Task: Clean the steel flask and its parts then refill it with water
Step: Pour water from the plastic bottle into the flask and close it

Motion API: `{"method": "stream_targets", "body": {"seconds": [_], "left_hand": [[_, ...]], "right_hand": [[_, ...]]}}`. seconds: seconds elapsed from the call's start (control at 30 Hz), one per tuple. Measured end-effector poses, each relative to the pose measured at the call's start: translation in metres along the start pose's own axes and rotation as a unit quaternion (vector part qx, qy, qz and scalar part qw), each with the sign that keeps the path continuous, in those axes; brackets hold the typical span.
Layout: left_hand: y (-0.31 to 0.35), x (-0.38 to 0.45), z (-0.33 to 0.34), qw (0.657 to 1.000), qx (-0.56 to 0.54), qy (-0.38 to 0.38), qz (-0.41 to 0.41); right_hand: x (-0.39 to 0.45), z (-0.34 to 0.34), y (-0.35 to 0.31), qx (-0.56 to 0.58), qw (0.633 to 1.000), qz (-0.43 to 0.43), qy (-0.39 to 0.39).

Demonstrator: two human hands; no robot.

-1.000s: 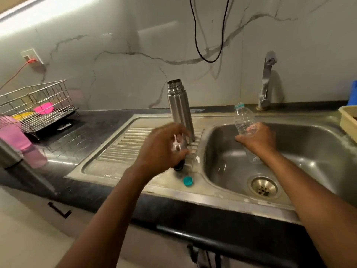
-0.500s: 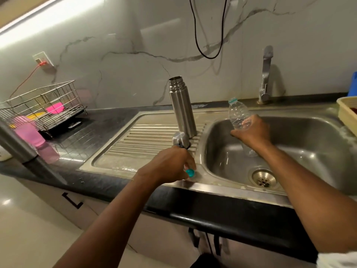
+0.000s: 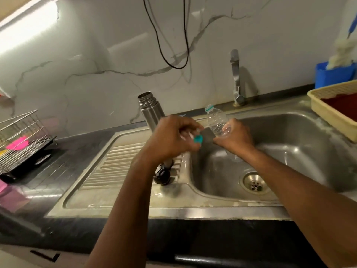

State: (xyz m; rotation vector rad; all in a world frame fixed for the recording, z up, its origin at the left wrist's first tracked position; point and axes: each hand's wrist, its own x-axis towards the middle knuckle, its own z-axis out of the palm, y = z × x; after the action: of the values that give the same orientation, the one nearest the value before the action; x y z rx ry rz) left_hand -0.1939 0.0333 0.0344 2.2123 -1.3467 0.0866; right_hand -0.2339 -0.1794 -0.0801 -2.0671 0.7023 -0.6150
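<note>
Teal cap [image 3: 198,139] is pinched in the left hand [image 3: 170,138] fingers, just beside the clear bottle [image 3: 217,122] the right hand [image 3: 236,137] grips over the sink [image 3: 289,132]. A wet slip could drop it toward the drain [image 3: 254,183]. An elbow swing could topple the open steel flask [image 3: 149,109] standing upright on the drainboard [image 3: 116,161].

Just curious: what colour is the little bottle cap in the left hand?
Teal; the cap shows best in the head view.

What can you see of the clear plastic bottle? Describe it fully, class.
The plastic bottle is clear, ribbed and looks empty. A teal ring circles its uncapped neck. It tilts, neck toward the wall, over the sink basin. The right hand grips its lower part; the left hand pinches a teal cap beside it.
</note>
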Motion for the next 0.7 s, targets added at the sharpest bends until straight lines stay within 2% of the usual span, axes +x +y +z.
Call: {"method": "stream_targets", "body": {"seconds": [0.07, 0.13, 0.2, 0.27, 0.37, 0.5, 0.7], "left_hand": [[0.000, 0.027, 0.006, 0.987, -0.091, 0.131, -0.004], [-0.001, 0.050, 0.022, 0.947, -0.202, 0.243, -0.046], [-0.004, 0.063, 0.042, 0.903, -0.268, 0.320, -0.097], [-0.010, 0.062, 0.061, 0.864, -0.329, 0.360, -0.126], [-0.026, 0.059, 0.080, 0.822, -0.399, 0.381, -0.141], [-0.034, 0.061, 0.085, 0.797, -0.470, 0.351, -0.144], [-0.033, 0.064, 0.092, 0.792, -0.499, 0.304, -0.177]], "right_hand": [[0.002, 0.000, 0.001, -0.001, 1.000, 0.001, -0.007], [0.005, 0.002, 0.000, -0.003, 1.000, -0.005, -0.015], [0.005, 0.004, -0.001, -0.017, 0.999, -0.017, -0.021], [0.003, 0.006, -0.002, -0.026, 0.999, -0.034, -0.024], [0.002, 0.008, -0.004, -0.053, 0.997, -0.053, -0.014], [-0.001, 0.010, -0.007, -0.081, 0.994, -0.069, -0.005], [-0.004, 0.002, -0.009, -0.134, 0.987, -0.081, 0.043]]}}
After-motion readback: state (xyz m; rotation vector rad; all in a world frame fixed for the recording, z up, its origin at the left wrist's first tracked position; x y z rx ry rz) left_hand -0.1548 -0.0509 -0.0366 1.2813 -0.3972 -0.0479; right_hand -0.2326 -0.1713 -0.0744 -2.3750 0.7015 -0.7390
